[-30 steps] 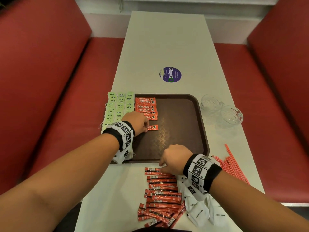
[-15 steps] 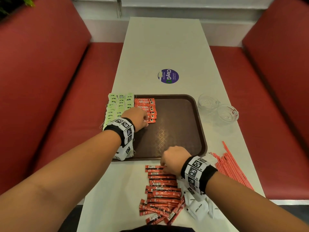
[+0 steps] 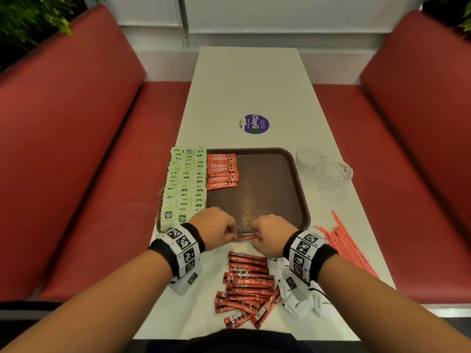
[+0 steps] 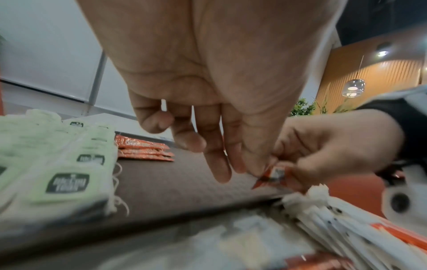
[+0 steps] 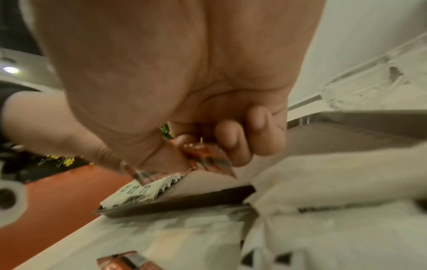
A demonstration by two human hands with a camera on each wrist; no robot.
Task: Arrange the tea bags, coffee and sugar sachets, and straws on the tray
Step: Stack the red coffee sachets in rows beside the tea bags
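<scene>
Left hand (image 3: 216, 226) and right hand (image 3: 271, 231) pinch 1 red sachet (image 3: 244, 237) — seemingly just above the tray (image 3: 300, 194) rim.

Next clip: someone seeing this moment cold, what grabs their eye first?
Probably the two hands meeting at the near edge of the brown tray: the left hand and right hand each pinch an end of one red coffee sachet. Next, the neat green tea bags filling the tray's left side, with orange Nescafe sachets stacked beside them. Loose red sachets are heaped on the table nearer the person.
</scene>
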